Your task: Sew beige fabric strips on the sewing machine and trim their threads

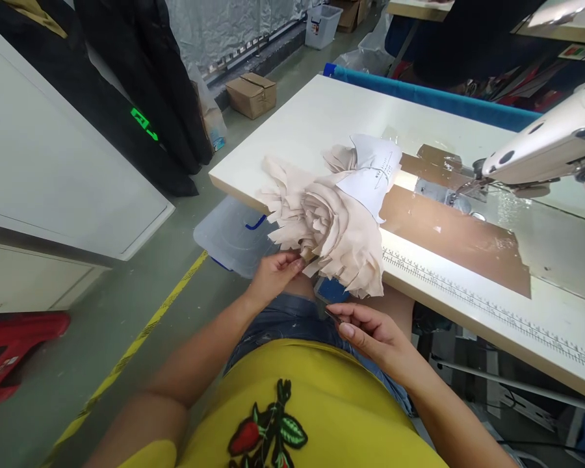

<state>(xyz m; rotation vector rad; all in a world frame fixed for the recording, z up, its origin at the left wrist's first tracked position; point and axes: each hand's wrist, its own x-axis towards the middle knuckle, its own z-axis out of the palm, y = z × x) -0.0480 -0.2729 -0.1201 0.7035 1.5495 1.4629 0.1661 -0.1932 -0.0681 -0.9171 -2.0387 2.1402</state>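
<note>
A bundle of beige cut fabric pieces (322, 224) lies at the table's near left corner, rolled in the middle and hanging over the edge. Wrapped against its far side is a white paper sheet (373, 172) with print, tied by a thin string. My left hand (277, 276) pinches the lower edge of the fabric between thumb and fingers. Just right of it and lower, my right hand (370, 328) is closed on a small dark, thin tool (332, 316), mostly hidden by the fingers. That tool is apart from the fabric.
A sewing machine (556, 143) stands at the right of the white table (292, 140). Brown tape (458, 240) and a printed ruler (472, 299) run along its top. Below the left edge sits a translucent plastic lid (229, 237); a cardboard box (251, 94) lies on the floor behind.
</note>
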